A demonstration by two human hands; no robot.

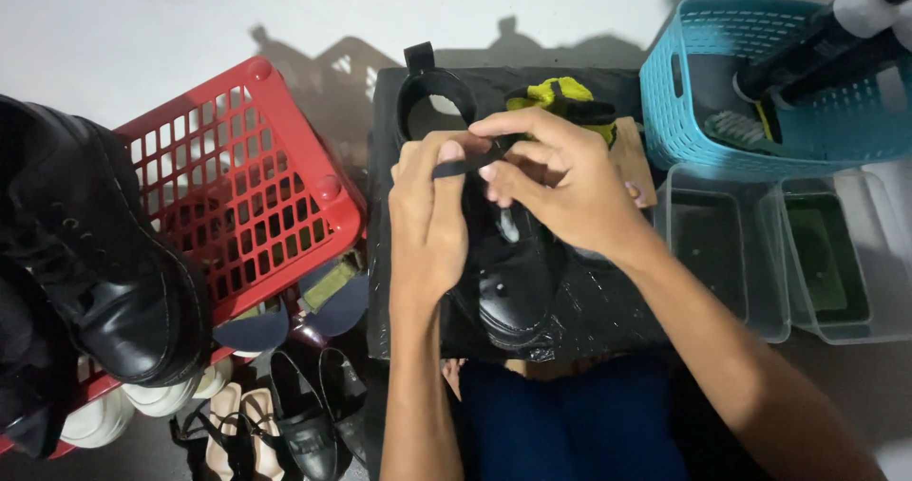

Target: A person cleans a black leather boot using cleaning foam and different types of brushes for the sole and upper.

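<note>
Centre of the frame: left hand [427,220] and right hand [560,182] meeting over a black shoe [508,296] that lies on a black plastic sheet [589,310] across the lap. Left fingers closed in a pinch on a flat black strap [465,167], thumb on top; right fingertips curled and closed on the other end of that strap, thumb and forefinger pressing it just beside the left thumb. Shoe toe pointing toward the lower edge of the frame, glossy, directly beneath both hands and partly hidden by them. Just above the hands, a round black loop with a tab [427,92], resting on the sheet. To the upper right of the hands, a yellow-green cloth [556,92] on a brown board [635,158], partly behind the right hand. Upper right of the frame: a turquoise basket [684,111] holding a brush [736,130] and dark bottles [817,49]. Below it, two clear plastic tubs [760,253] side by side, the right one greenish inside. Left of centre: a red basket [237,177], tilted, with a large black boot [104,263] at the left edge of the frame, near it. Lower left: a jumble of footwear, among it white shoes [142,400], black flats [304,414] and beige strappy sandals [237,424]. Bottom centre: blue trousers [570,424] under the sheet.
</note>
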